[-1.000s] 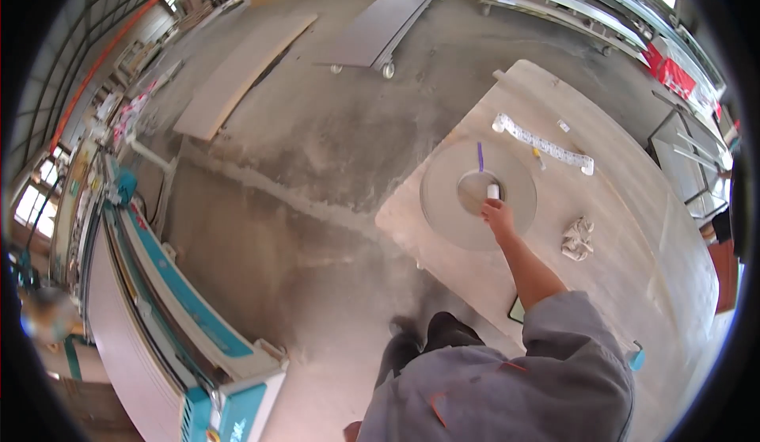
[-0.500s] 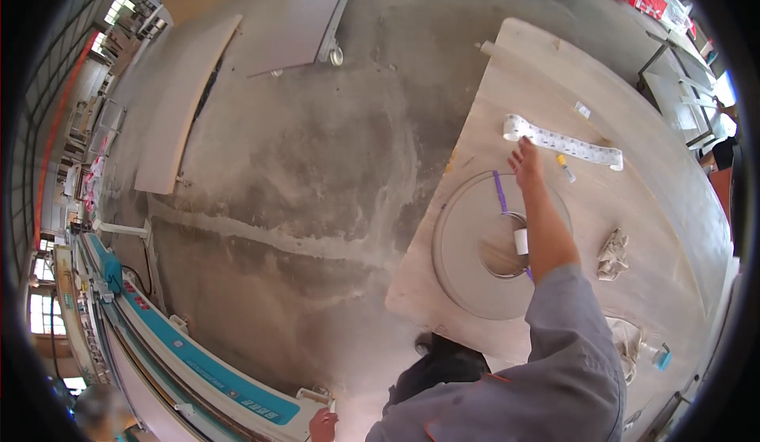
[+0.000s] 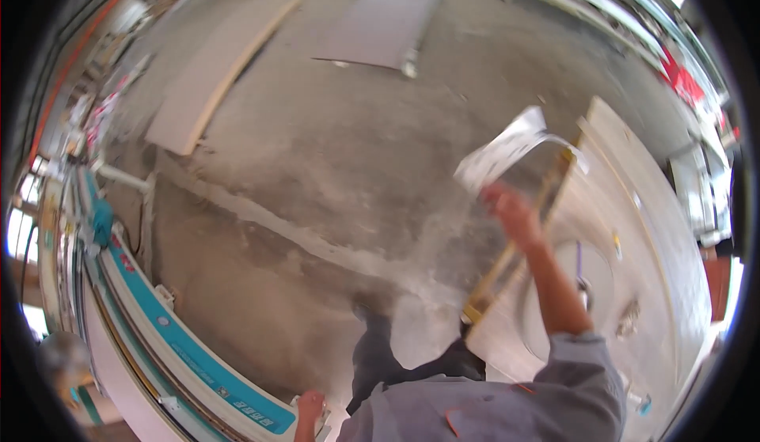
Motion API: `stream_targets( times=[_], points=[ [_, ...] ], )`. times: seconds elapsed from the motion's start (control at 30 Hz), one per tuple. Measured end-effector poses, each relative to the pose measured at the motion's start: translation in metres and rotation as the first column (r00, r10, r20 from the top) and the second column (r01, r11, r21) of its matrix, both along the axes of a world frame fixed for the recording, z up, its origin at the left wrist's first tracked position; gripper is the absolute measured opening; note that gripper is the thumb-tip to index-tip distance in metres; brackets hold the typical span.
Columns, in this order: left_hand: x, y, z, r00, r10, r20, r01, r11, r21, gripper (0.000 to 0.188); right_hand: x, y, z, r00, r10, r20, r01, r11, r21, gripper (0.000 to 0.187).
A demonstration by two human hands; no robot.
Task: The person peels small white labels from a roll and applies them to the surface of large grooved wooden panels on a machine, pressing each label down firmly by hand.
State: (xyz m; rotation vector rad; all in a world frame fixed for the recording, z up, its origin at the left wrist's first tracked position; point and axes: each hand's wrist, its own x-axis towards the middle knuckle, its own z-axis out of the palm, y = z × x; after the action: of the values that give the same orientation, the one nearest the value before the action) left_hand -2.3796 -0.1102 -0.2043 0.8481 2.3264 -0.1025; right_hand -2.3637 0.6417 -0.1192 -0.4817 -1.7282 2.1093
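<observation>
My right hand (image 3: 513, 214), blurred by motion, is closed on a white printed paper strip (image 3: 500, 153), apparently a strip of labels. Held up off the table, the strip folds over, and its loose end curves back toward the table edge. Under my right forearm lies a big flat coil of grey banding (image 3: 598, 272) with a purple tie, partly hidden by the arm. My left hand (image 3: 310, 404) hangs low beside the end of a long teal-and-white machine (image 3: 190, 363). Its fingers look curled, and I see nothing in them.
The pale worktable (image 3: 657, 204) stands at the right, carrying a small yellow-capped item (image 3: 617, 244) and a crumpled cloth (image 3: 628, 318). Panels on low wheeled supports, such as a grey panel (image 3: 388, 18), stand on the far floor. Another person (image 3: 63, 363) is at the lower left.
My right hand has taken the white strip off the table and carried it left, past the table edge over the floor. The view has swung, shifting the table right.
</observation>
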Motion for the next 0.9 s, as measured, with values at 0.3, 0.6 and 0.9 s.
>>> stream_targets(
  times=[0.3, 0.6, 0.9],
  points=[
    [-0.321, 0.053, 0.177, 0.429, 0.351, 0.832, -0.871, -0.084, 0.484, 0.056, -0.289, -0.435, 0.106, 0.332, 0.938, 0.099, -0.915, 0.295, 0.274, 0.04],
    [-0.512, -0.053, 0.203, 0.012, 0.271, 0.963, -0.978, -0.196, 0.068, 0.06, -0.589, -0.555, 0.135, -0.096, 0.993, -0.073, -0.995, -0.097, -0.012, 0.035],
    [-0.698, -0.188, 0.248, -0.066, 0.453, 0.889, -0.799, -0.558, 0.225, 0.044, -0.88, -0.737, 0.193, -0.538, 0.84, 0.062, -0.824, -0.54, 0.171, 0.031]
  ],
)
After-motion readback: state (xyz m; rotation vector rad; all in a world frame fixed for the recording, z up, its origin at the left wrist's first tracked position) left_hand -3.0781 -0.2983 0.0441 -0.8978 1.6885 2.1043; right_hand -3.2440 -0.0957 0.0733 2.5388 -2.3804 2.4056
